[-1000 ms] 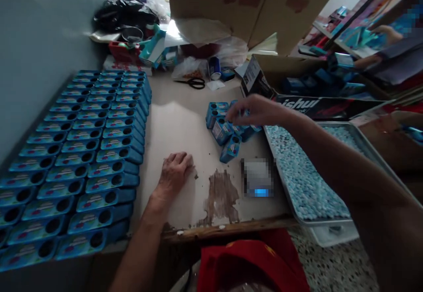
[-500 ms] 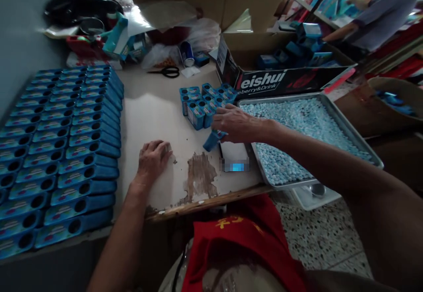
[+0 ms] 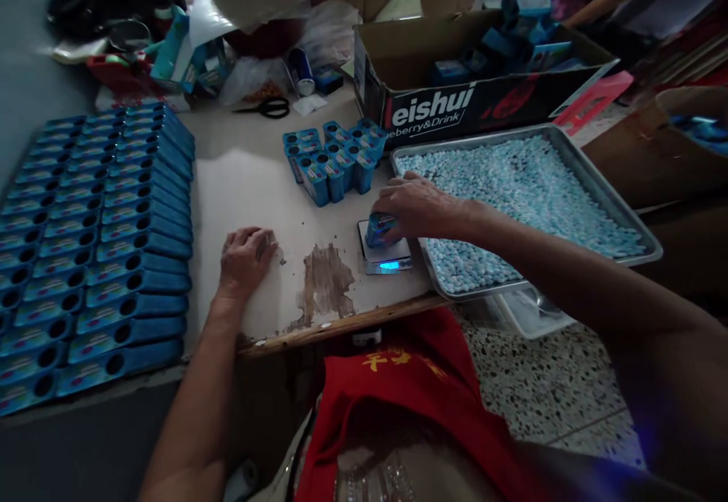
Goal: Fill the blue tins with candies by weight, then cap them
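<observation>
My right hand (image 3: pixel 418 206) grips a small blue plastic container (image 3: pixel 380 230) and holds it on the plate of a small digital scale (image 3: pixel 387 265), whose display glows blue. Its fingers hide part of the container. On the pale worktable, my left hand (image 3: pixel 247 259) rests with loosely bent fingers and nothing visible in it. Just behind the scale stands a group of similar blue containers (image 3: pixel 335 159), upright with round holes on top. To the right, a metal tray (image 3: pixel 549 129) holds a layer of small light-blue and white pieces, like candies.
Rows of blue containers (image 3: pixel 130 236) fill the table's left side. A cardboard box (image 3: pixel 421 108) with more blue packs stands behind the tray. Black-handled scissors (image 3: pixel 273 108), a blue can (image 3: pixel 300 70) and plastic bags (image 3: pixel 330 32) lie at the back. Another person's arm (image 3: pixel 603 3) shows top right.
My right hand has brought the tilted container down onto the scale, where it now stands more upright. My left hand stays resting on the table. The whole view has shifted slightly.
</observation>
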A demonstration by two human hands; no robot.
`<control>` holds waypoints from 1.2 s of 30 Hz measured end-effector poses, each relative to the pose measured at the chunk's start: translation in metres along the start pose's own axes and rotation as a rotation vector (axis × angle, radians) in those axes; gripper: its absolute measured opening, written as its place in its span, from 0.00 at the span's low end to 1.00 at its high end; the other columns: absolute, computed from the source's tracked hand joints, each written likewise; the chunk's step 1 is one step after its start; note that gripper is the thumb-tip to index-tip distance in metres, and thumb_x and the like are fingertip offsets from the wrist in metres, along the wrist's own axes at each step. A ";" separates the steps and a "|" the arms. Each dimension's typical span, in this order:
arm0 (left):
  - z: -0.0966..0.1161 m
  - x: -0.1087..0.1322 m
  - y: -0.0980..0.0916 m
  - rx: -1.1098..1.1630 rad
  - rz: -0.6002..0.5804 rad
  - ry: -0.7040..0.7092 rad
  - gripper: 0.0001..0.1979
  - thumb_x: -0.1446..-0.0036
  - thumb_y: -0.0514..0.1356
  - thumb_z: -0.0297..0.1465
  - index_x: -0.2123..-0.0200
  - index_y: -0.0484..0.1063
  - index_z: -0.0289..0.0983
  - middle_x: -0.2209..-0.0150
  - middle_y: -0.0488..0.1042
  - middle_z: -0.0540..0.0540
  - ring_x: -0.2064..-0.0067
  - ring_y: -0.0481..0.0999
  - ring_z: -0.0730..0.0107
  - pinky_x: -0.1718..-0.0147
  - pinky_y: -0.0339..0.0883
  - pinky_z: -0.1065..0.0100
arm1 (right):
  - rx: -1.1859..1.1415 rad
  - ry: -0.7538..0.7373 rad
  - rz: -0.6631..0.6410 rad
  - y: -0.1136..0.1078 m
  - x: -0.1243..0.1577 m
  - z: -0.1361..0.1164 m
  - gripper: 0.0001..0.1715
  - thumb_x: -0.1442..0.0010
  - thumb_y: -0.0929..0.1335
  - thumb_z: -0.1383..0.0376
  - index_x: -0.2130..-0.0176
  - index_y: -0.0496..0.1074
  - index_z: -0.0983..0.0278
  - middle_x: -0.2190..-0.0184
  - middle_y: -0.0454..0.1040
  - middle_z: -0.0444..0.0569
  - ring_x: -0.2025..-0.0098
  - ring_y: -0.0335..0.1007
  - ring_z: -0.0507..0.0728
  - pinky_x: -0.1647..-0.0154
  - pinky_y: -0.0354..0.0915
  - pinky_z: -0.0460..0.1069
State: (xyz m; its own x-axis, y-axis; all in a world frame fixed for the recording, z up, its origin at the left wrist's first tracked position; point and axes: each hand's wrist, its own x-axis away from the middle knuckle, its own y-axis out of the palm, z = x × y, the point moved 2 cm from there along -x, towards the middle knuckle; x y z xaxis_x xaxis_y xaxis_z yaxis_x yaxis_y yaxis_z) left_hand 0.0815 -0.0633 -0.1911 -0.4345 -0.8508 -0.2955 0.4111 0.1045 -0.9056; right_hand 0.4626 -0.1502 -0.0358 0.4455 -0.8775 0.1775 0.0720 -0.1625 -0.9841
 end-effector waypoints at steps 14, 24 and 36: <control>0.004 -0.007 -0.008 0.028 -0.008 -0.022 0.21 0.30 0.60 0.52 0.52 0.80 0.41 0.47 0.82 0.32 0.43 0.80 0.37 0.34 0.68 0.38 | -0.284 0.037 0.120 0.108 0.123 0.076 0.39 0.36 0.79 0.60 0.30 0.75 0.60 0.25 0.70 0.67 0.25 0.67 0.79 0.29 0.69 0.72; 0.008 -0.009 -0.008 0.024 -0.016 -0.060 0.21 0.33 0.60 0.53 0.54 0.79 0.43 0.48 0.81 0.34 0.42 0.79 0.37 0.32 0.65 0.37 | -0.077 0.126 0.147 0.127 0.096 0.068 0.29 0.26 0.67 0.58 0.31 0.73 0.64 0.29 0.72 0.68 0.30 0.67 0.78 0.33 0.65 0.68; 0.007 -0.007 -0.007 0.013 -0.018 -0.122 0.18 0.32 0.63 0.50 0.53 0.80 0.43 0.46 0.81 0.35 0.39 0.77 0.38 0.32 0.64 0.39 | -0.749 0.468 0.460 0.137 0.093 0.145 0.14 0.29 0.75 0.51 0.59 0.75 0.58 0.70 0.75 0.51 0.65 0.63 0.61 0.60 0.55 0.57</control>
State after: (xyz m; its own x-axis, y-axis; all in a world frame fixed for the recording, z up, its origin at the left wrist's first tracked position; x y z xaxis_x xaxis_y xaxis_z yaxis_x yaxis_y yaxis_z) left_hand 0.0874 -0.0618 -0.1802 -0.3415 -0.9090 -0.2389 0.4146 0.0825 -0.9063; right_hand 0.6434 -0.1882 -0.1560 -0.1202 -0.9899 -0.0750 -0.6732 0.1367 -0.7267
